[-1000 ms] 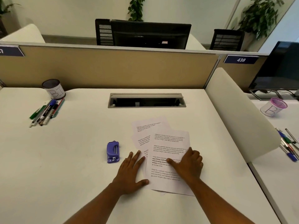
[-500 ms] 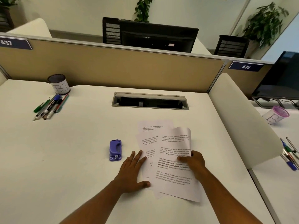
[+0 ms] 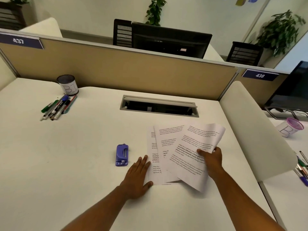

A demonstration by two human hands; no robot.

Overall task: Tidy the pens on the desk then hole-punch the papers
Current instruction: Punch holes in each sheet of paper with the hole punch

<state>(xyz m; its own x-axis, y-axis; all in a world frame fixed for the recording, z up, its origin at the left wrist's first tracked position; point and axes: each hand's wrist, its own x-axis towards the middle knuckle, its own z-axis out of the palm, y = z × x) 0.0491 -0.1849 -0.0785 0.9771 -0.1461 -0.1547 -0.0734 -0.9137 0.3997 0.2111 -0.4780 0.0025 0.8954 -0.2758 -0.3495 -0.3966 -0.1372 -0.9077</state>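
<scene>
Three printed papers lie fanned on the white desk. My right hand pinches the top paper by its right edge, lifting and curling it. My left hand lies flat, fingers spread, pressing the left edge of the bottom paper. A purple hole punch sits just left of my left hand. Several pens lie in a loose bundle at the far left, in front of a dark pen cup labelled with letters.
A grey cable tray opening is set into the desk behind the papers. A tan partition closes the back. A white divider stands on the right; beyond it are a pink-rimmed cup and more pens.
My right hand went from resting flat on the top paper to gripping its right edge and raising it to the right. The papers fanned apart. My left hand stayed put.
</scene>
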